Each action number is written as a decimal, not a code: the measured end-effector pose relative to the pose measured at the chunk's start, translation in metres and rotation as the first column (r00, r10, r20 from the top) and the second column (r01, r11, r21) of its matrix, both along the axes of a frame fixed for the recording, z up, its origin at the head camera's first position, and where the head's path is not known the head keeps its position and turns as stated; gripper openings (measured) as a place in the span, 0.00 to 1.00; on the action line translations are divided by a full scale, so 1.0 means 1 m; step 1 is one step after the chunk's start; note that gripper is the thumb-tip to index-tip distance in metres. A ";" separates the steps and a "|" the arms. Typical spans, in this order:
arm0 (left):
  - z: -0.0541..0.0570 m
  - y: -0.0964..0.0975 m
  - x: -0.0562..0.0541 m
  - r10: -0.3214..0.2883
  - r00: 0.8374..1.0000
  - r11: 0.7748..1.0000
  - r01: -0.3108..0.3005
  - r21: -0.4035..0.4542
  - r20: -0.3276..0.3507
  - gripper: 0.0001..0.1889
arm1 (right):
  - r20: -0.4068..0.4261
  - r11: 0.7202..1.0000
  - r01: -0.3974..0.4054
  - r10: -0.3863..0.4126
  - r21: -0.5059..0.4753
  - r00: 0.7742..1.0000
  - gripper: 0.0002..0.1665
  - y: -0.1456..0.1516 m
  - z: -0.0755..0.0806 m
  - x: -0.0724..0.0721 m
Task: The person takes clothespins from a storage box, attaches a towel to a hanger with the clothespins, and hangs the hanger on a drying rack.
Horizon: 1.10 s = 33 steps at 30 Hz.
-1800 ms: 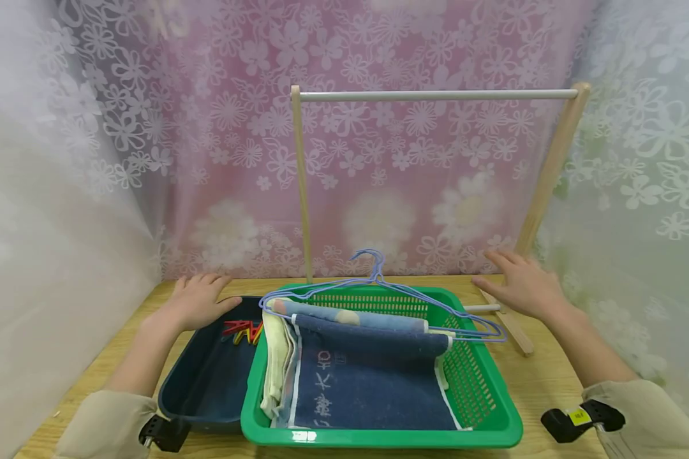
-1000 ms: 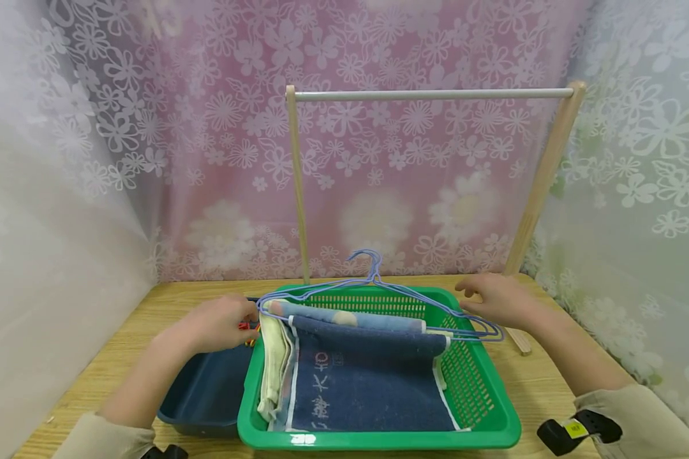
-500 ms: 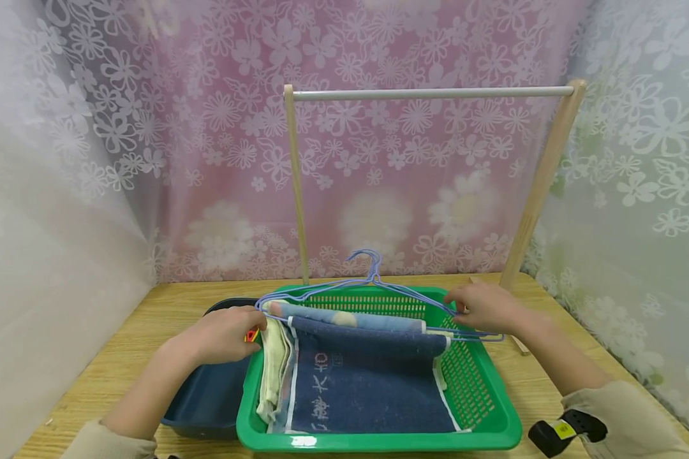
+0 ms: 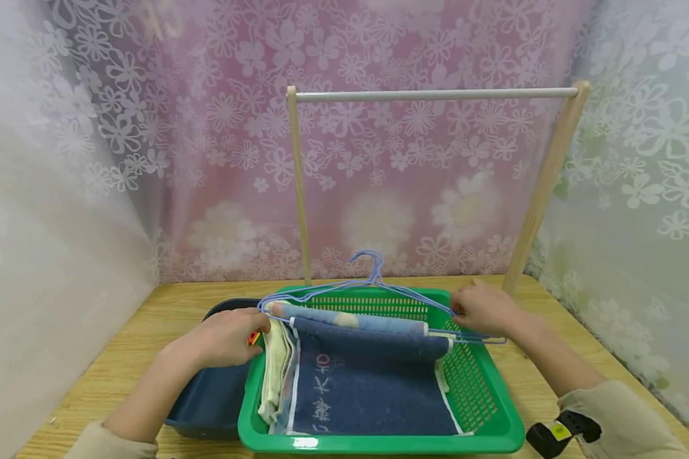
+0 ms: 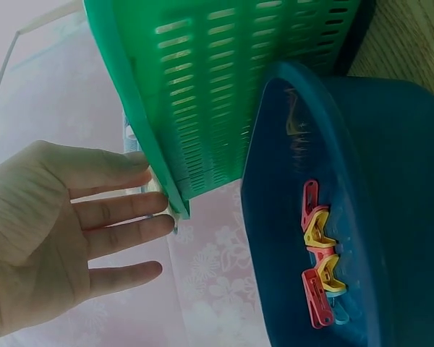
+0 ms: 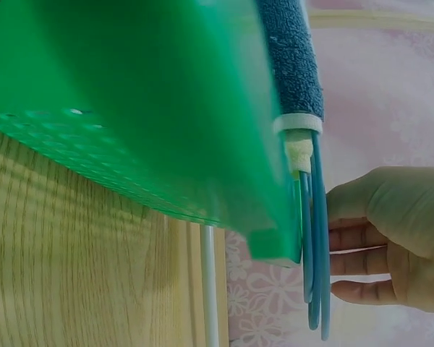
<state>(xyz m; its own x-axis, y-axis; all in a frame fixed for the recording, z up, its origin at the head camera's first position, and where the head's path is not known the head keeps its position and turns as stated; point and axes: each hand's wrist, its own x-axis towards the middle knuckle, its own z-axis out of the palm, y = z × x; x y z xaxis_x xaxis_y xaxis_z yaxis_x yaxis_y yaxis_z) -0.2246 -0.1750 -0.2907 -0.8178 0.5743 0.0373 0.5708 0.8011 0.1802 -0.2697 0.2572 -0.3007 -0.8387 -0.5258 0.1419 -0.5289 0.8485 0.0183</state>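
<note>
In the head view, several blue wire hangers (image 4: 404,289) lie across a green basket (image 4: 382,444), their hooks pointing up. Folded over them are a navy towel (image 4: 373,382), a light blue one (image 4: 373,320) and pale yellow cloth (image 4: 275,370). My left hand (image 4: 221,335) is at the hangers' left end; the left wrist view has its fingers (image 5: 123,210) straight, fingertips close to the basket rim. My right hand (image 4: 485,312) is at the hangers' right arm. Its fingers (image 6: 362,262) look nearly straight in the right wrist view, tips right behind the wires.
Left of the basket stands a dark blue tub (image 4: 207,401) with red, yellow and blue clothespins (image 5: 322,260) inside. Behind the basket rises a wooden rack (image 4: 542,185) with a white top bar (image 4: 436,95). All stand on a wooden table (image 4: 132,331) before floral curtains.
Both hands have come inward from beside the basket to the two ends of the hangers. Over the last half second they have barely moved. Hangers and towels stay in place.
</note>
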 end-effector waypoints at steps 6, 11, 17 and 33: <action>-0.002 0.000 0.001 0.010 1.000 1.000 -0.011 -0.016 -0.018 0.11 | -0.044 1.000 0.015 -0.015 -0.006 0.999 0.21 -0.001 -0.001 0.002; -0.003 0.001 0.001 0.000 0.999 1.000 -0.001 -0.026 -0.034 0.10 | -0.007 0.999 0.043 -0.043 -0.031 0.999 0.15 -0.002 0.002 0.004; -0.004 0.000 0.003 -0.012 0.999 1.000 0.011 -0.025 -0.035 0.09 | 0.016 0.996 0.044 -0.043 -0.074 0.999 0.03 -0.003 0.003 0.004; -0.005 -0.001 0.004 -0.029 0.998 0.999 0.027 -0.030 -0.061 0.09 | 0.074 0.998 0.058 -0.059 0.011 0.995 0.08 -0.004 0.012 0.007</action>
